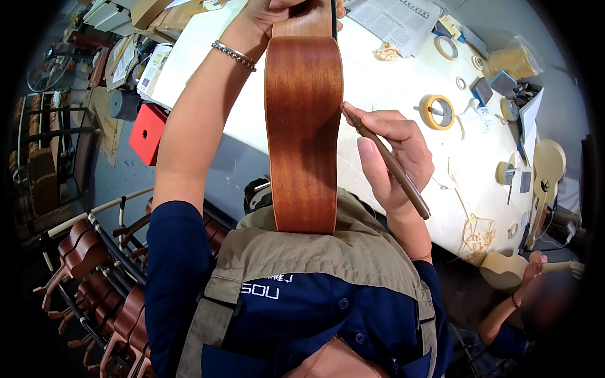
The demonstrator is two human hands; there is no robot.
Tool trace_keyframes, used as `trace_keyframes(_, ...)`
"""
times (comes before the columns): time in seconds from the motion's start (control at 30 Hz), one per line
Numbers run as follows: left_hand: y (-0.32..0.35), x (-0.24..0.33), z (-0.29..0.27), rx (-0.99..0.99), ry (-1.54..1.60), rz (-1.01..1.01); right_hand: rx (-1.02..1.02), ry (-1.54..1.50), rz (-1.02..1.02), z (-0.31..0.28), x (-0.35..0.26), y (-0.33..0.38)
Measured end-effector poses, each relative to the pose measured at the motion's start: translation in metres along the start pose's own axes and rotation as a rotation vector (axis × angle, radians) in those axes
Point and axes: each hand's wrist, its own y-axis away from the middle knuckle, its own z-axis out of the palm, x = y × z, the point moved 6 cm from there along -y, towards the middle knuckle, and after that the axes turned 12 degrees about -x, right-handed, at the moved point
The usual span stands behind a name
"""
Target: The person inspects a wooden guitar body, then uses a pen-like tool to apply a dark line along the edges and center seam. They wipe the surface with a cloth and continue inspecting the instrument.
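A small guitar (304,135) of reddish-brown wood stands on its edge before me, its curved side facing up. The near end rests against my tan apron (372,242). At the top of the view my left hand (271,9) is closed round the neck, partly cut off by the picture's rim. My right hand (400,151) grips a slim brown pen-shaped tool (391,157) between thumb and fingers. That tool's tip meets the right edge of the guitar's side, near the waist. What kind of tip it has is too small to tell.
The white worktable (378,82) carries a yellow tape roll (437,112), printed sheets (397,22) and thin shavings (477,236). Left are a red box (148,133) and a rack of brown guitar bodies (85,249). At lower right, another person's hand (535,261) touches a pale guitar (501,271).
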Motion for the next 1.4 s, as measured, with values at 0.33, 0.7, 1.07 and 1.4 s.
trace_keyframes(0.33, -0.003, -0.003, -0.009, -0.09, 0.065, 0.01, 0.03, 0.026, -0.008, -0.002, 0.002, 0.0)
trace_keyframes(0.7, -0.002, -0.004, -0.006, -0.142, 0.151, 0.051, 0.001, 0.032, 0.002, -0.001, 0.001, 0.0)
trace_keyframes(1.07, -0.004, -0.006, -0.009, -0.127, 0.131, 0.033, -0.001, 0.047, -0.015, -0.001, 0.003, 0.001)
trace_keyframes(1.4, 0.0, -0.005, -0.004, 0.005, 0.111, 0.011, -0.016, 0.027, 0.013, 0.0, 0.005, 0.008)
